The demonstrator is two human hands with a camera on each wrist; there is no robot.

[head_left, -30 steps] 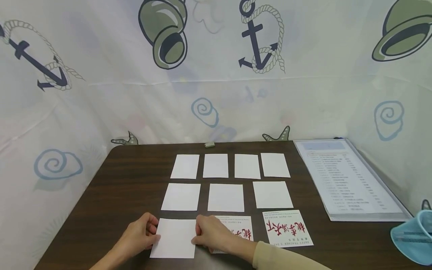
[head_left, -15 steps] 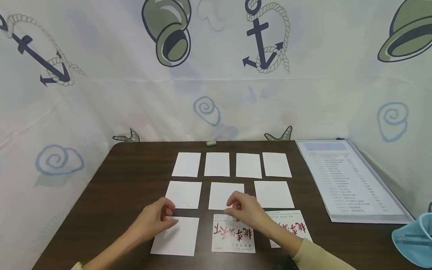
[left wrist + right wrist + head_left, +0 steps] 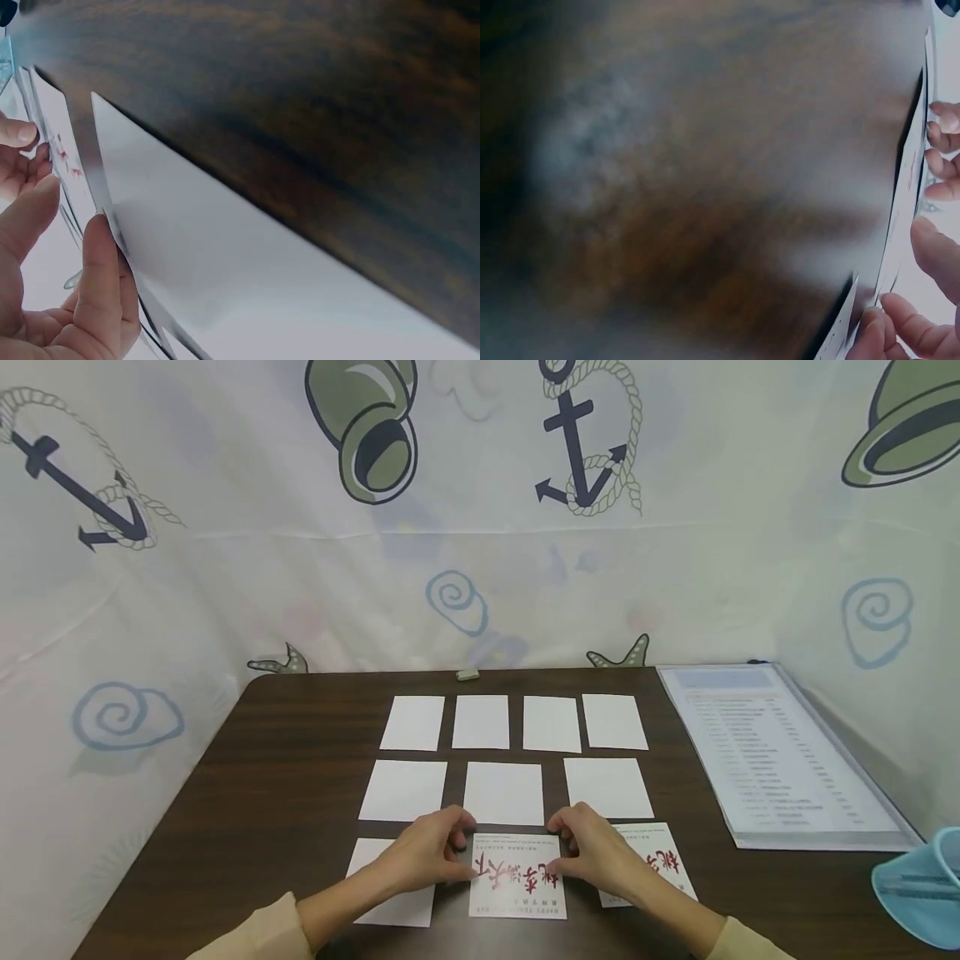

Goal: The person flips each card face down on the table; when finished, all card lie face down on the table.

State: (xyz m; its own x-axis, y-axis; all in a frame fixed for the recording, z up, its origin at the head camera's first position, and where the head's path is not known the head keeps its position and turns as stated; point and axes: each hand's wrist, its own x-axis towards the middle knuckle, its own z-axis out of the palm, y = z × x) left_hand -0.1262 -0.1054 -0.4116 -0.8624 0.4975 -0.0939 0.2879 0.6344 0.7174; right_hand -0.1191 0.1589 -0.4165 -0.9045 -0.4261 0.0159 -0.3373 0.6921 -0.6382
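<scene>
1. Both hands meet on one white paper card printed with red calligraphy (image 3: 517, 877), which lies flat on the dark wood-grain bench (image 3: 285, 777) directly between them, in the row nearest the person.
2. The left hand (image 3: 427, 856) has curled fingers pinching the card's left edge; the right hand (image 3: 596, 852) pinches its right edge likewise. The hands are apart, with the card spanning the gap.
3. Judgement: to handle it well, keep both grips even at the edges, with the card kept level, so that the thin sheet neither bends nor drags against its neighbours.
4. The card is rectangular, thin and matte, with large red characters and small text lines along its near and far edges.
5. Under the left wrist lies a blank white card (image 3: 390, 906); beyond the right hand a second red-printed card (image 3: 660, 868) is partly covered by it.
6. Beyond the fingertips lie two rows of blank white cards (image 3: 502, 793); well to the right of the right hand rests a printed sheet in a clear sleeve (image 3: 765, 760).
</scene>
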